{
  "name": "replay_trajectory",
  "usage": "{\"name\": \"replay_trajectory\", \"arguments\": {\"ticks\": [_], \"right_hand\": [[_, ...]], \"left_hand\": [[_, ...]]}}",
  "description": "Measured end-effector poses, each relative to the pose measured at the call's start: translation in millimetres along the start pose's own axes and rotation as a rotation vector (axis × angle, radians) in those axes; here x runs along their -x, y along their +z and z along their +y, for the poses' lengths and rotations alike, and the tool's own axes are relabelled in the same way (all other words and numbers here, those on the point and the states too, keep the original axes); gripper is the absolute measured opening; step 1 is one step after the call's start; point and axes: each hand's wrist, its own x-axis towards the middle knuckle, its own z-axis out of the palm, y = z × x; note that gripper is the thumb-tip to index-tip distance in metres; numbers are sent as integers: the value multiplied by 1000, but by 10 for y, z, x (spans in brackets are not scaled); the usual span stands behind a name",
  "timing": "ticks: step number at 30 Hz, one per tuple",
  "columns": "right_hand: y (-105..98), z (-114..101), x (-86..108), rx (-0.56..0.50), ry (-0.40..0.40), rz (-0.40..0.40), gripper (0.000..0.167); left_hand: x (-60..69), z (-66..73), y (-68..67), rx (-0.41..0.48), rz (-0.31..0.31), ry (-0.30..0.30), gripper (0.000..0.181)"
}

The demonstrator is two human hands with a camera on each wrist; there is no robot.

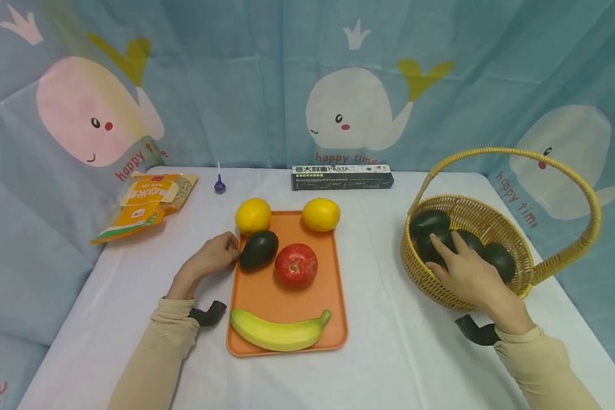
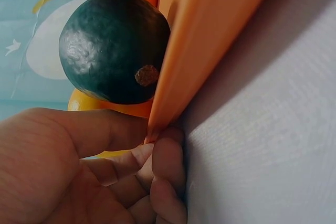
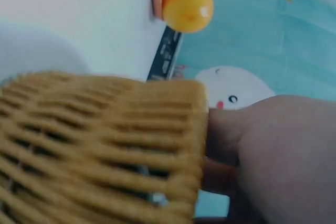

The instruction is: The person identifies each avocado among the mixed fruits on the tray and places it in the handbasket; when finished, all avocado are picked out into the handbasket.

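Note:
My left hand point(image 1: 210, 256) pinches the left rim of an orange tray point(image 1: 266, 296) between thumb and fingers, close beside a dark green avocado point(image 1: 259, 250). In the left wrist view the thumb lies over the tray edge point(image 2: 210, 30), fingers beneath. On the tray are also a red apple point(image 1: 296, 265) and a yellow-green banana point(image 1: 282, 333); two lemons point(image 1: 253, 216) sit at its far corners. My right hand point(image 1: 468, 273) reaches over the near rim of a wicker basket point(image 1: 415, 267), fingers spread and touching the dark avocados point(image 1: 499, 262) inside. The basket wall hides its fingertips in the right wrist view.
A tall hooped handle point(image 1: 591, 210) rises over the basket's right side. At the table's back are a black pasta box point(image 1: 342, 181) and a small purple-wrapped lollipop point(image 1: 220, 184). An orange food bag point(image 1: 146, 202) lies at the back left. Patterned blue cloth hangs behind.

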Motion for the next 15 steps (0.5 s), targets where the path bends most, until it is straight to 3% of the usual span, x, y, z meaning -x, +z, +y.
{"name": "replay_trajectory", "arguments": {"ticks": [3, 8, 11, 15], "right_hand": [[7, -4, 2, 6, -4, -49, 64], [11, 8, 39, 14, -9, -29, 62], [-24, -37, 59, 6, -27, 36, 58], [-118, -269, 62, -37, -126, 204, 50]], "left_hand": [[3, 11, 9, 6, -10, -9, 20], [7, 18, 4, 9, -7, -14, 19], [5, 8, -4, 5, -2, -5, 18], [5, -11, -10, 3, -4, 0, 19]]}}
